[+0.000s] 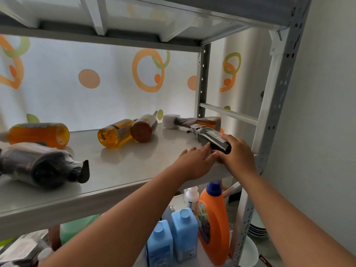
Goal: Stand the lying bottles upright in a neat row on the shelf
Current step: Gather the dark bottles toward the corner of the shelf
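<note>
My right hand (pixel 238 151) wraps the base end of the dark bottle (pixel 212 138), fingers curled over its top and clamped on it. My left hand (pixel 194 160) lies flat and open beside it, fingertips touching the bottle's near side, gripping nothing. The bottle lies on its side at the right front corner of the shelf (pixel 119 170), its neck pointing away from me toward the back.

It looks like dark glass or hard plastic, round and smooth, with a pale paper label; I judge it stiff, fairly weighty if full, and slippery on this glossy shelf. I would hold the broad body low, near the base, and tip the neck up, with the left palm steadying.

Just behind the dark bottle lies an amber bottle with a white cap (pixel 194 122), wrapped in clear film. Farther left of it, two more lie touching: an orange bottle (pixel 115 133) and a brown-bottomed bottle (pixel 144 128). Well to the left sit another orange bottle (pixel 38 133) and a dark pump bottle (pixel 44 166), film-wrapped and likely slick. All are rounded and may roll.
</note>
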`<state>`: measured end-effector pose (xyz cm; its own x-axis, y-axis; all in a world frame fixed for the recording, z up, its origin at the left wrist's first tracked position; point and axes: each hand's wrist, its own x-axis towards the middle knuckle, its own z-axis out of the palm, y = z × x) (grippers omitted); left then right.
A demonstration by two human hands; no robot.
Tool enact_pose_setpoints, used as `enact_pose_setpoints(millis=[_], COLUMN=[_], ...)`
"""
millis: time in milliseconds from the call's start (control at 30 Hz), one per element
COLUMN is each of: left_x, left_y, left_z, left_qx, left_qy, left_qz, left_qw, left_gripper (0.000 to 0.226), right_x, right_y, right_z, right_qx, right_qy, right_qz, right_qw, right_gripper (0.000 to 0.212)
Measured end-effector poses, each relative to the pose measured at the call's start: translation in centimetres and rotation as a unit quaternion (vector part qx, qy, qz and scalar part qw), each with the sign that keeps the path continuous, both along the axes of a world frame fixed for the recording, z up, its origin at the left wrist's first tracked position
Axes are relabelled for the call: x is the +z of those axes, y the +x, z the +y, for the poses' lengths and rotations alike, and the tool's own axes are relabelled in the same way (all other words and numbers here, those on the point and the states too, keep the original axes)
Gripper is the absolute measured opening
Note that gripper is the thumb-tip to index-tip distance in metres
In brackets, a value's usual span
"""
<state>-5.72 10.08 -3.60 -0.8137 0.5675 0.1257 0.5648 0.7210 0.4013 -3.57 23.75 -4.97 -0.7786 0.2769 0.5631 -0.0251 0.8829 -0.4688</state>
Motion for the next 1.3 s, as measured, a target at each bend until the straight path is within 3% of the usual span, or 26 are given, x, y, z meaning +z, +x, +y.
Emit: enact_pose_setpoints(millis=[300, 567, 633, 767, 900, 1033, 1133, 1300], left_x=[-0.8, -0.9, -0.9, -0.7, 0.9, 3.3, 5.0, 6.2], left_y=[-1.7, -1.0, -0.4, 0.6, 1.4, 2.3, 3.2, 4.0], left_z=[-0.2, -0.5, -0.7, -2.0, -4.6, -8.6, -12.6, -19.6], left_qx=[-0.008, -0.023, -0.016, -0.003, 0.024, 0.096, 0.141, 0.202], left_qy=[0.07, 0.108, 0.136, 0.085, 0.118, 0.108, 0.103, 0.098], left_qz=[-0.069, -0.023, 0.025, 0.261, 0.342, 0.425, 0.471, 0.422], left_qw=[0.995, 0.994, 0.99, 0.961, 0.932, 0.894, 0.865, 0.879], left_gripper=[0.059, 0.05, 0.043, 0.032, 0.026, 0.024, 0.026, 0.023], right_x=[-0.5, -0.6, -0.6, 0.0, 1.5, 2.1, 2.5, 2.7], right_y=[0.3, 0.4, 0.7, 1.1, 1.3, 0.9, 1.2, 2.3], right_z=[0.1, 0.0, -0.2, -1.2, -3.8, -7.7, -11.8, -20.5], right_qx=[0.025, 0.034, 0.03, -0.011, -0.004, 0.056, 0.183, 0.38], right_qy=[-0.011, -0.039, -0.049, -0.035, -0.009, -0.004, -0.07, -0.129], right_qz=[-0.006, -0.015, -0.015, 0.044, 0.111, 0.144, 0.109, -0.029], right_qw=[1.0, 0.999, 0.998, 0.998, 0.994, 0.988, 0.975, 0.916], right_gripper=[0.062, 0.067, 0.07, 0.062, 0.049, 0.044, 0.04, 0.029])
